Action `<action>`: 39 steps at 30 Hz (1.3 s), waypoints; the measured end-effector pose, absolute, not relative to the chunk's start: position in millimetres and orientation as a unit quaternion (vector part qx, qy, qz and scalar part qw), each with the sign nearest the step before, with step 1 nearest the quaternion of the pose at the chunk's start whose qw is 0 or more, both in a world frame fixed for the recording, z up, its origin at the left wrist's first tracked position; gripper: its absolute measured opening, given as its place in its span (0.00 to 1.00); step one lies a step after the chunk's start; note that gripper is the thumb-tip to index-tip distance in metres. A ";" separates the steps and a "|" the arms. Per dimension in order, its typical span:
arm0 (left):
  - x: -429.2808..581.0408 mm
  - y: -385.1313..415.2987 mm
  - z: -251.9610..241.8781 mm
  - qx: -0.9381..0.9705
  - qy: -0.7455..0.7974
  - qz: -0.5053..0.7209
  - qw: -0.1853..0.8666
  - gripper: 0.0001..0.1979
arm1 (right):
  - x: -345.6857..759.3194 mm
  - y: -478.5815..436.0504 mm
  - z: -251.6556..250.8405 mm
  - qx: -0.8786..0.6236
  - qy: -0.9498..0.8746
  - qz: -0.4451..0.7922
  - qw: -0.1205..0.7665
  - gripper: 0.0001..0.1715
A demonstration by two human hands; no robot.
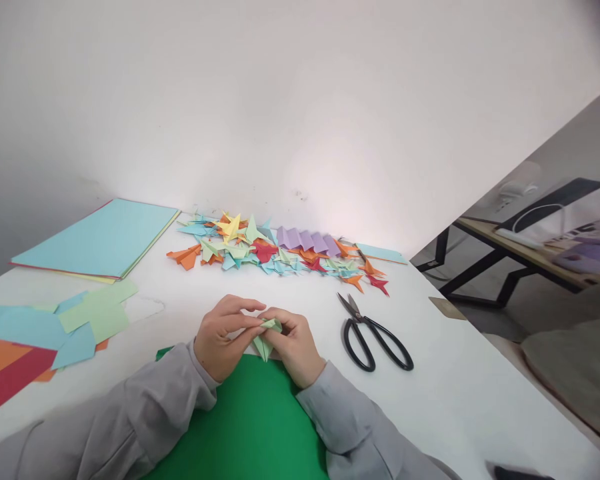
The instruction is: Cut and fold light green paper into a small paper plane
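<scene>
A small light-green folded paper piece (266,339) is pinched between both of my hands at the middle of the white table (455,400). My left hand (223,340) grips its left side with thumb and fingers closed. My right hand (294,347) holds its right side, fingers curled round it. Both hands hover just above the far edge of a dark green sheet (250,427) lying under my grey sleeves.
Black scissors (373,337) lie shut to the right of my hands. A pile of colourful folded paper figures (280,252) lies along the back. A stack of paper sheets (100,240) sits at the back left, loose coloured scraps (40,340) at the left. A second table (530,253) stands off right.
</scene>
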State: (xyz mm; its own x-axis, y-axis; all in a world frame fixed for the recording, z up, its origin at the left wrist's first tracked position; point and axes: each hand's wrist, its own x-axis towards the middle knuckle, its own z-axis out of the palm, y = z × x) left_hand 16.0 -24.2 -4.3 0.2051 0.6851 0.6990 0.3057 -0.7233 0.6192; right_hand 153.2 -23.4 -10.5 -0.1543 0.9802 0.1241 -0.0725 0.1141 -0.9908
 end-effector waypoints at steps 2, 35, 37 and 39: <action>16.9 -25.4 -2.8 0.762 0.317 0.540 0.165 0.09 | 153.2 -23.4 -11.5 -0.412 -0.570 0.510 0.495 0.05; 13.7 -35.2 2.3 0.722 0.341 0.548 0.250 0.12 | 152.9 -22.9 -11.3 -0.422 -0.572 0.515 0.479 0.07; 14.2 -35.1 2.0 0.727 0.339 0.543 0.248 0.11 | 154.1 -21.5 -11.7 -0.420 -0.539 0.537 0.494 0.06; 16.0 -34.0 1.1 0.734 0.343 0.538 0.231 0.12 | 155.3 -20.5 -12.0 -0.412 -0.517 0.555 0.505 0.05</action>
State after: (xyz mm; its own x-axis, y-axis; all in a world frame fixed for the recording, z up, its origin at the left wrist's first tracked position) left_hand 16.0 -34.0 1.1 0.1848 0.7526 0.6321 0.2560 -0.6578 0.7083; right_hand 155.3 -20.5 -12.0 -0.1512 0.9864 0.0645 -0.1352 0.0440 -0.9898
